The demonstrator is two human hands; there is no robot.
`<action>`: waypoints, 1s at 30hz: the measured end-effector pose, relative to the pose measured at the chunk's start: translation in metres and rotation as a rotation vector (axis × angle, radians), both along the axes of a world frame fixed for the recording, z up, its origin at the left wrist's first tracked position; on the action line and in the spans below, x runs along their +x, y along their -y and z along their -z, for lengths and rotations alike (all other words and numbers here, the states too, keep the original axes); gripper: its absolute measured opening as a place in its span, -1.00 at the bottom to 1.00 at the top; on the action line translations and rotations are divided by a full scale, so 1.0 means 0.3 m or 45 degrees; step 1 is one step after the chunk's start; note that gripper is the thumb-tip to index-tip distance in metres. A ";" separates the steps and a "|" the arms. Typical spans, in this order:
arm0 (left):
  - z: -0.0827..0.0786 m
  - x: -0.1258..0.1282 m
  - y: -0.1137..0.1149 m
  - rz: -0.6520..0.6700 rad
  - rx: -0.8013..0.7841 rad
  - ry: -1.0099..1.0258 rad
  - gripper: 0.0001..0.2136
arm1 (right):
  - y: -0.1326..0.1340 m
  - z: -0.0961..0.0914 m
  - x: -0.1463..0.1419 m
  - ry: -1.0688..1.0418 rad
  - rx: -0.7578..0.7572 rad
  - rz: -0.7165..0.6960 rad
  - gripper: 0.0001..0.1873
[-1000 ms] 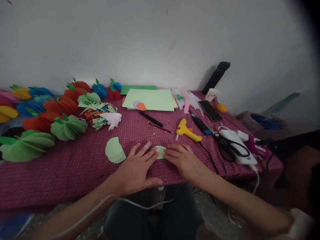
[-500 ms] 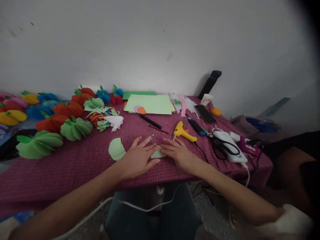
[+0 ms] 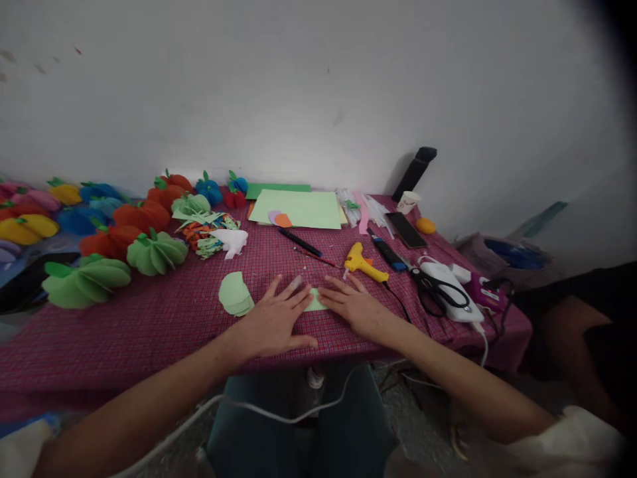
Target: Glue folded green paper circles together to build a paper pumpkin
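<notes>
Flat on the table, a light green piece of paper [image 3: 314, 302] lies between my two hands and is partly covered by their fingers. My left hand [image 3: 276, 320] rests palm down with its fingers spread, fingertips on the paper's left part. One of its fingers carries a pale wrapping. Opposite it, my right hand [image 3: 355, 307] presses the paper's right end with outstretched fingers. Just left of my left hand sit several rounded light green paper cutouts [image 3: 235, 294] in a small pile. Beyond my right hand lies a yellow hot glue gun [image 3: 365, 262].
Paper pumpkins [image 3: 155, 253] in several colours fill the left side, near paper scraps [image 3: 202, 232]. Paper sheets [image 3: 298, 207] lie at the back. A black pen [image 3: 300, 242], utility knife [image 3: 387, 252], phone [image 3: 407, 230], scissors [image 3: 438, 289] and white power strip [image 3: 450, 292] stretch rightward.
My left thumb has shifted slightly toward me, away from the paper. Both hands stay on the paper. The whole view has shifted a little.
</notes>
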State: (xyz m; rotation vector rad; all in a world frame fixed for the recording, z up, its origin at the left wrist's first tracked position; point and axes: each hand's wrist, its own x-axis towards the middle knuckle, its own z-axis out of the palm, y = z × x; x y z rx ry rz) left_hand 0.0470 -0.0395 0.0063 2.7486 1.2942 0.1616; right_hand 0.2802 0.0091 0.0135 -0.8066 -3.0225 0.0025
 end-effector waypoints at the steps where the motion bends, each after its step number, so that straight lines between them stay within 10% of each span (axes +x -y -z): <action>1: -0.002 0.001 0.006 0.019 -0.003 0.006 -0.25 | 0.004 0.002 0.007 0.000 0.013 -0.008 -0.48; 30: -0.034 -0.043 -0.028 0.097 -0.188 -0.064 -0.35 | -0.024 -0.007 -0.007 -0.030 -0.105 -0.131 -0.58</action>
